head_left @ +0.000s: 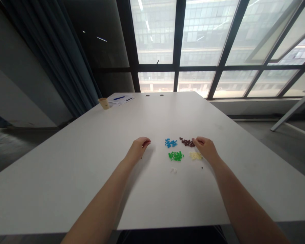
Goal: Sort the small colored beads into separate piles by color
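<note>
My left hand (pixel 139 148) is held above the white table, left of the coloured piles, thumb and fingers closed together; anything between them is too small to make out. My right hand (pixel 205 146) is at the right end of a pile of dark brown small pieces (pixel 187 142), its fingertips pinched at the pile's edge. Whether a piece is in that pinch is hidden. Left of the brown pile lie blue small pieces (pixel 170 143). Nearer me are a green pile (pixel 176 156) and a pale yellow pile (pixel 195 155), the latter just below my right hand.
A few whitish translucent bits (pixel 173 170) and a single dark speck (pixel 202 167) lie closer to me on the white table (pixel 152 200). At the far left corner stand a paper cup (pixel 104 103) and papers (pixel 115 101) with a blue pen (pixel 119 98) on top.
</note>
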Motion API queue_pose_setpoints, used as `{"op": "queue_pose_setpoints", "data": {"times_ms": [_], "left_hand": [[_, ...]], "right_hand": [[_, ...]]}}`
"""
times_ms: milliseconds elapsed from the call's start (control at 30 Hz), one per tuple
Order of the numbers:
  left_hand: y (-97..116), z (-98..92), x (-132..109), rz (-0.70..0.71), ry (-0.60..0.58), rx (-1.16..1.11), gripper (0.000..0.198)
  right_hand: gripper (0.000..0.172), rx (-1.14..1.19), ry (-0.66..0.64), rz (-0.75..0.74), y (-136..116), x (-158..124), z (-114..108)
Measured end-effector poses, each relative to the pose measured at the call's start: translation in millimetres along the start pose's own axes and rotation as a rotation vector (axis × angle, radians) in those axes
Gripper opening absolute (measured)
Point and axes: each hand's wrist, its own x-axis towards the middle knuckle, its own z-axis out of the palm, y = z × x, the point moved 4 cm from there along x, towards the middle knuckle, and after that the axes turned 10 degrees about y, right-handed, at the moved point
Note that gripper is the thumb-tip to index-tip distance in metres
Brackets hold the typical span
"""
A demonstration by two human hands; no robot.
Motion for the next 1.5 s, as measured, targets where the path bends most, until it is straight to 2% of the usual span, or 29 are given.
{"op": "queue_pose_setpoints", "data": {"times_ms": [133,267,400,567,700,900,1133,1500], "left_hand": [[23,9.3,-9,0.04,-0.031,-0.122,0.017],[45,14.8,-19,0.141,-0.057,-0.2,0.017],[57,19.0,-26,0.167,-0.007,-0.289,0.014],[61,24.5,-31,0.136,0.071,-0.332,0.017],[63,26.5,-33,0.131,0.065,-0.335,0.024],[61,30.3,-33,0.073,0.031,-0.386,0.026],[61,30.1,-33,0.046,0.019,-0.394,0.028],[59,31.9,-34,0.115,0.023,-0.348,0.029]], "right_hand": [[0.039,0.045,-0.091,-0.068,-15,-7,7],[0.036,0.098,-0.184,-0.158,-30,-17,17],[0.036,0.161,-0.246,-0.274,-44,-28,27],[0.032,0.224,-0.283,-0.374,-61,-39,34],[0.015,0.329,-0.261,-0.383,-71,-44,32],[0.007,0.397,-0.186,-0.391,-75,-48,30],[0.006,0.397,-0.153,-0.399,-76,-48,29],[0.006,0.37,-0.146,-0.42,-79,-48,27]]}}
